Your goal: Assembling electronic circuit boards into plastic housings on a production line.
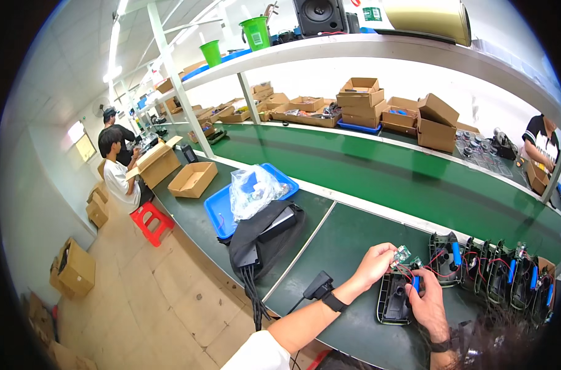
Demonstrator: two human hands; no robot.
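Note:
My left hand (pixel 377 264) pinches a small green circuit board (pixel 402 253) just above the far end of a black plastic housing (pixel 393 305). That housing lies on the dark green worktop with its hollow side up. Over its right edge, my right hand (pixel 430 303) has its fingers closed around a blue cylindrical cell (pixel 415 283). Thin red wires run between the board and the cell area. To the right stands a row of similar black housings (pixel 499 277), several with blue cells and red wires showing. Dark hair hides part of the lower right.
A black bag (pixel 265 237) with cables and a blue tray (pixel 217 213) holding a clear plastic bag are left of my arms. Beyond runs a green conveyor belt (pixel 330 145) under a white shelf (pixel 280 52). Cardboard boxes (pixel 359 102) line the far side. Other people sit left and right.

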